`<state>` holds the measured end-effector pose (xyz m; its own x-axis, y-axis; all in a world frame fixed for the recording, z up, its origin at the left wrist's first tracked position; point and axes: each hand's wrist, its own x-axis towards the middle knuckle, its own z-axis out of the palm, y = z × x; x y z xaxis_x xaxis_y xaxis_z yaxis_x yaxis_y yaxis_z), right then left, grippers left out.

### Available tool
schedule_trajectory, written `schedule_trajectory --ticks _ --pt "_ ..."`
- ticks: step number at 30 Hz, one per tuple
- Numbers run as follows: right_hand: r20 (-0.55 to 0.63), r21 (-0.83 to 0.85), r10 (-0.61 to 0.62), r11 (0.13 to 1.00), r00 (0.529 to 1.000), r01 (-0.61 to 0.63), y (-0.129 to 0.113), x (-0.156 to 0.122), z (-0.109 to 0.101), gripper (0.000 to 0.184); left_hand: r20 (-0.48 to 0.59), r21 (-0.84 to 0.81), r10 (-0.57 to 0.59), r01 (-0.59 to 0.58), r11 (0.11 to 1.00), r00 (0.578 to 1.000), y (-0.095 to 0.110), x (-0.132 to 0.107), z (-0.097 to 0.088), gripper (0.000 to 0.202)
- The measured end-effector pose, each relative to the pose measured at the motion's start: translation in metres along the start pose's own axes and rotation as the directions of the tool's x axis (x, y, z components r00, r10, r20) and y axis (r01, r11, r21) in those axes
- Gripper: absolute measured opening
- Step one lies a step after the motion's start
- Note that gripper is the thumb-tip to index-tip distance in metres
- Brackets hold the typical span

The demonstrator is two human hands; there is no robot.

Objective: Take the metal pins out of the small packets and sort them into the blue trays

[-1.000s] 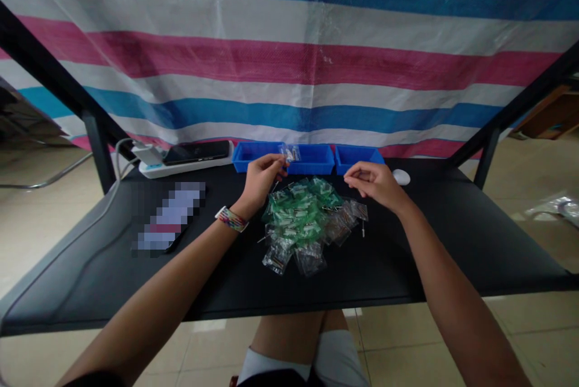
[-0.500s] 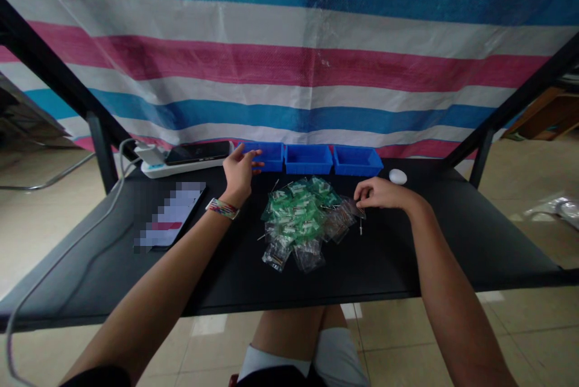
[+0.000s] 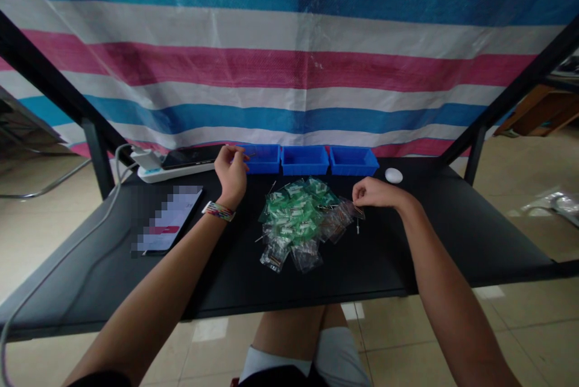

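Note:
A pile of small plastic bags point(image 3: 296, 215), green ones on top and clear ones at the edges, lies in the middle of the black table point(image 3: 407, 254). Three blue bins stand in a row behind it: left point(image 3: 266, 159), middle point(image 3: 304, 160), right point(image 3: 353, 161). My left hand point(image 3: 230, 171) hovers just left of the left bin, fingers loosely curled, with nothing visible in them. A woven band is on that wrist. My right hand point(image 3: 376, 192) rests at the pile's right edge, its fingertips pinched on a small clear bag point(image 3: 355, 209). A loose pin point(image 3: 357, 229) lies beside it.
A white power strip point(image 3: 156, 171) with a dark phone point(image 3: 192, 155) on it sits at the back left, its cable trailing off the table. A blurred flat device point(image 3: 167, 219) lies on the left. A white oval object point(image 3: 393, 175) sits right of the bins. Black frame posts flank the table.
My left hand carried a small clear bag from above the middle bin to the left bin, opened, then curled empty. My right hand dropped onto the pile's right edge.

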<state>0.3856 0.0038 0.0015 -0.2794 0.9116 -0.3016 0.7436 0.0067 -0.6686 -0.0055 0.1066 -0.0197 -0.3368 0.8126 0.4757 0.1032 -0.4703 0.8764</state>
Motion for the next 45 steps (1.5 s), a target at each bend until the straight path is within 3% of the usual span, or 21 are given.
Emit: schedule_trajectory --ticks 5,8,11,13,17,18,22,26,30,35,39,45 --pt "-0.129 0.112 -0.076 0.99 0.989 0.091 -0.005 -0.005 -0.007 0.013 -0.011 0.022 0.07 -0.07 0.997 0.997 0.008 -0.001 -0.001 0.019" --pt "-0.209 0.246 -0.154 0.947 0.966 0.205 -0.017 -0.011 -0.01 0.016 0.068 -0.001 0.129 -0.13 0.992 0.989 0.019 -0.011 0.001 0.016" --pt "-0.262 0.466 -0.214 0.826 0.941 0.317 -0.035 -0.011 0.002 0.021 0.222 -0.042 0.123 -0.117 0.992 0.967 0.033 -0.026 0.001 0.014" --pt "-0.303 0.612 -0.25 0.688 0.919 0.389 -0.049 -0.006 0.019 0.026 0.399 -0.039 0.078 -0.068 0.997 0.914 0.042 -0.038 0.001 0.018" --pt "-0.42 0.737 -0.199 0.495 0.886 0.46 -0.069 0.009 0.058 0.037 0.728 -0.028 0.005 0.023 0.999 0.685 0.055 -0.063 0.005 0.037" --pt "-0.415 0.749 -0.199 0.48 0.888 0.458 -0.072 0.012 0.066 0.038 0.751 -0.029 -0.013 0.054 0.998 0.66 0.058 -0.069 0.007 0.039" --pt "-0.386 0.786 -0.2 0.439 0.9 0.435 -0.08 0.013 0.089 0.037 0.794 0.025 -0.053 0.054 0.998 0.606 0.066 -0.088 0.012 0.036" --pt "-0.361 0.824 -0.202 0.388 0.91 0.413 -0.084 0.009 0.099 0.036 0.791 0.049 -0.022 -0.027 0.998 0.611 0.068 -0.092 0.012 0.03" --pt "-0.359 0.823 -0.205 0.39 0.91 0.413 -0.085 0.009 0.1 0.039 0.798 0.044 -0.017 -0.03 0.999 0.603 0.064 -0.09 0.009 0.032" --pt "-0.344 0.769 -0.231 0.486 0.91 0.414 -0.084 0.008 0.099 0.044 0.818 0.043 -0.02 -0.026 0.999 0.575 0.061 -0.09 0.01 0.032" --pt "-0.362 0.731 -0.235 0.529 0.902 0.431 -0.083 0.009 0.099 0.044 0.817 0.045 -0.025 -0.02 0.999 0.576 0.062 -0.093 0.011 0.027" --pt "-0.424 0.645 -0.224 0.606 0.878 0.466 -0.085 0.009 0.102 0.035 0.823 0.04 0.033 -0.116 0.992 0.568 0.065 -0.094 0.009 0.014"
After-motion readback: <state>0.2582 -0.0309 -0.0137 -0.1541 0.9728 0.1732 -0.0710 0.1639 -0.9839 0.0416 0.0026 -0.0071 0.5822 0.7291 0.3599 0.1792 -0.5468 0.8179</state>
